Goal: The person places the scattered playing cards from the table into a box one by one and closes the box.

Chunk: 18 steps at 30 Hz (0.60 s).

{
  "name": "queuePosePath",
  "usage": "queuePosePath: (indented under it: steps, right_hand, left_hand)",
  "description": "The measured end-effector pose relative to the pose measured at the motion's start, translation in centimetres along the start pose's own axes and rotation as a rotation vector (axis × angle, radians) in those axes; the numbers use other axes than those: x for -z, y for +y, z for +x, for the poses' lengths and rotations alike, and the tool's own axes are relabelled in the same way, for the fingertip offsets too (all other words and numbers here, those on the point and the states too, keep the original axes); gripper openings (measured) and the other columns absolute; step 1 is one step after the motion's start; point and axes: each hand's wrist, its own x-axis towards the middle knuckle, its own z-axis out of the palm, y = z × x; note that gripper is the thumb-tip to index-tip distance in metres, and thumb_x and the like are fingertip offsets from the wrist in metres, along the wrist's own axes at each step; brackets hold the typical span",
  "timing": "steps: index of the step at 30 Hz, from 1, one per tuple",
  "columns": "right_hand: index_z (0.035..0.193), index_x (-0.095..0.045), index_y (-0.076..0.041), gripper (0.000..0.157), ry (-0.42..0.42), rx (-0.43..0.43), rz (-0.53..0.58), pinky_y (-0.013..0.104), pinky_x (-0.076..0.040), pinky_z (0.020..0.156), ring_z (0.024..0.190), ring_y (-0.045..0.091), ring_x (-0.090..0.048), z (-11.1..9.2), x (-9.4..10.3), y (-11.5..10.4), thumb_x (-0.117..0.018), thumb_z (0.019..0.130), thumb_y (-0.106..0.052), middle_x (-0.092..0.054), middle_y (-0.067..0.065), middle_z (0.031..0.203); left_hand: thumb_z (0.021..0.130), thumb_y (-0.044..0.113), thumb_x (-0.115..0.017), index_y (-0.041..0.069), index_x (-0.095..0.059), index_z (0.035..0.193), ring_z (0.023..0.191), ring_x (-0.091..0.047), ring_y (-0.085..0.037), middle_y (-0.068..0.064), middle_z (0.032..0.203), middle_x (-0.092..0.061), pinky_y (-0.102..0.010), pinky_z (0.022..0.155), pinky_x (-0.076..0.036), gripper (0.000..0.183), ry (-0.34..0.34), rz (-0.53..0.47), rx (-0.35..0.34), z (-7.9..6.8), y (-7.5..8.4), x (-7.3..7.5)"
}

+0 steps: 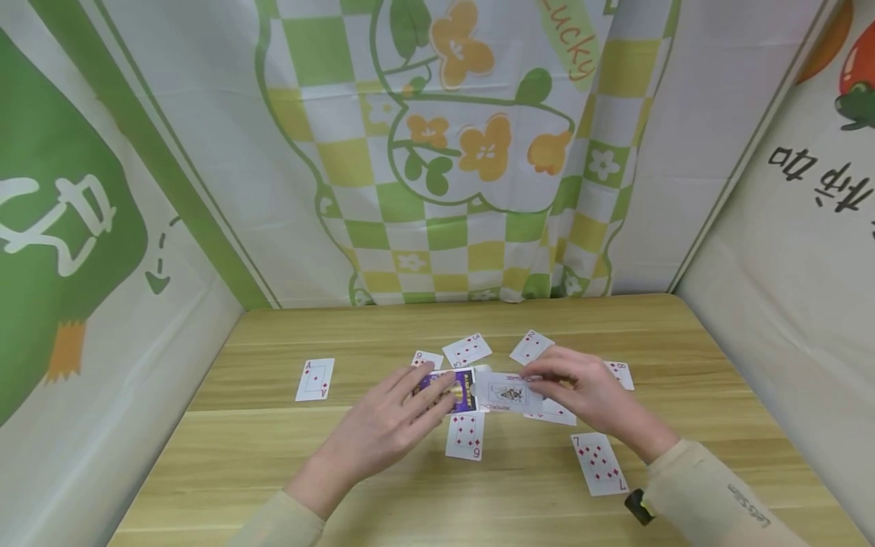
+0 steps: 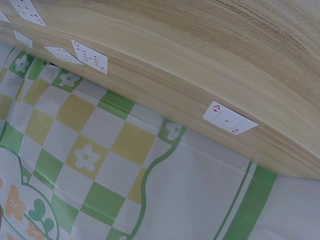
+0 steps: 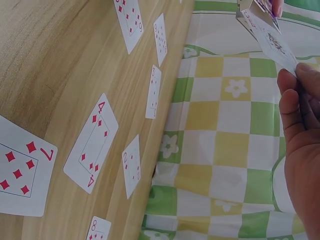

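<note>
My left hand (image 1: 390, 422) grips a purple playing-card box (image 1: 467, 389) above the table, fingers across its top. Out of the box's open right end extends a joker card (image 1: 509, 393), its other end pinched between the thumb and fingers of my right hand (image 1: 581, 384). In the right wrist view the joker card (image 3: 274, 44) slants from the box opening to my right fingertips (image 3: 287, 82). Whether more cards are inside the box is hidden. Beneath them lie a six of diamonds (image 1: 465, 437) and a four of diamonds (image 3: 91, 142).
Loose diamond cards lie face up on the wooden table (image 1: 260, 456): an ace (image 1: 315, 380) at left, a nine (image 1: 427, 358), three (image 1: 468, 349) and two (image 1: 531, 347) behind, an eight (image 1: 620, 374) and seven (image 1: 598, 464) at right. Patterned curtains (image 1: 451, 251) enclose the table.
</note>
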Motion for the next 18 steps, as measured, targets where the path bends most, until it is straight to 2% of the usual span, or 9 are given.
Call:
queuePosePath:
  steps: [5, 10, 14, 18]
  right_hand:
    - [0.102, -0.069, -0.009, 0.024, -0.004, -0.088, -0.036, 0.018, -0.053, 0.06, 0.076, 0.009, -0.06, 0.4, 0.0, -1.2, -0.067, 0.081, 0.002, -0.065, -0.001, 0.096]
    - [0.099, -0.069, -0.005, 0.025, 0.021, -0.135, -0.041, 0.02, -0.053, 0.057, 0.071, 0.014, -0.06, 0.9, -0.1, -2.7, -0.068, 0.078, 0.007, -0.066, 0.004, 0.093]
    - [0.1, -0.068, -0.009, 0.024, 0.031, -0.181, -0.05, 0.021, -0.053, 0.056, 0.07, 0.011, -0.059, 0.7, -0.6, -2.1, -0.068, 0.08, 0.003, -0.065, -0.001, 0.092]
    - [0.102, -0.068, -0.017, 0.021, 0.027, -0.268, -0.025, 0.021, -0.053, 0.054, 0.068, 0.008, -0.058, 0.3, -1.1, -0.8, -0.069, 0.083, -0.009, -0.063, -0.009, 0.088]
  left_hand:
    - [0.086, 0.0, -0.045, 0.007, -0.064, 0.117, 0.112, -0.055, -0.036, -0.015, 0.128, -0.055, -0.044, 0.098, -0.044, 0.036, 0.008, 0.004, -0.023, 0.1, 0.1, 0.1]
    - [0.087, -0.001, -0.045, 0.006, -0.064, 0.115, 0.111, -0.056, -0.035, -0.015, 0.127, -0.056, -0.044, 0.101, -0.041, 0.035, 0.026, -0.004, -0.04, 0.3, 0.1, 0.1]
    - [0.088, -0.002, -0.045, 0.005, -0.064, 0.115, 0.111, -0.055, -0.036, -0.015, 0.127, -0.055, -0.044, 0.1, -0.041, 0.034, 0.036, -0.028, -0.033, 0.4, 0.2, 0.1]
    - [0.088, -0.002, -0.044, 0.005, -0.065, 0.115, 0.112, -0.055, -0.036, -0.015, 0.127, -0.055, -0.044, 0.1, -0.041, 0.034, 0.042, -0.036, -0.029, 0.4, 0.2, 0.0]
